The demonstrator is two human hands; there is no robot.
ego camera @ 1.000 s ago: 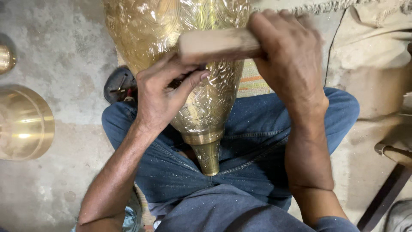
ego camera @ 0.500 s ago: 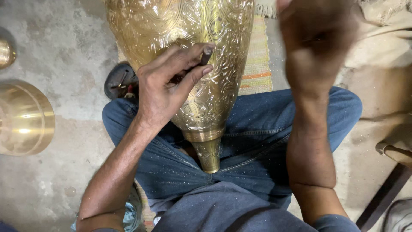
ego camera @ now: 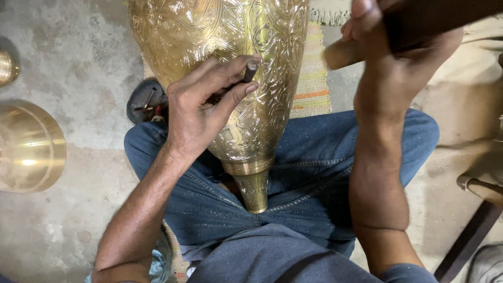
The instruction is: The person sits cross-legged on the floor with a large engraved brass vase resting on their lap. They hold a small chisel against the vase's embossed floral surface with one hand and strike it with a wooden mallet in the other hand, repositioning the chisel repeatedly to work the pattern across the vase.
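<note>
Bare concrete floor (ego camera: 78,68) lies under a seated person in blue jeans (ego camera: 314,178), the narrow foot of a large engraved brass vase (ego camera: 251,105) resting in the lap. Against the vase's patterned side, the left hand (ego camera: 201,110) pinches a small dark punch (ego camera: 250,71) between thumb and fingers, its tip on the metal. Raised beside the vase, the right hand (ego camera: 393,57) is clenched around a wooden mallet (ego camera: 414,26), blurred. Further off, a striped woven mat (ego camera: 314,78) lies beneath the vase, and a round brass bowl (ego camera: 29,147) sits on the floor at the left
</note>
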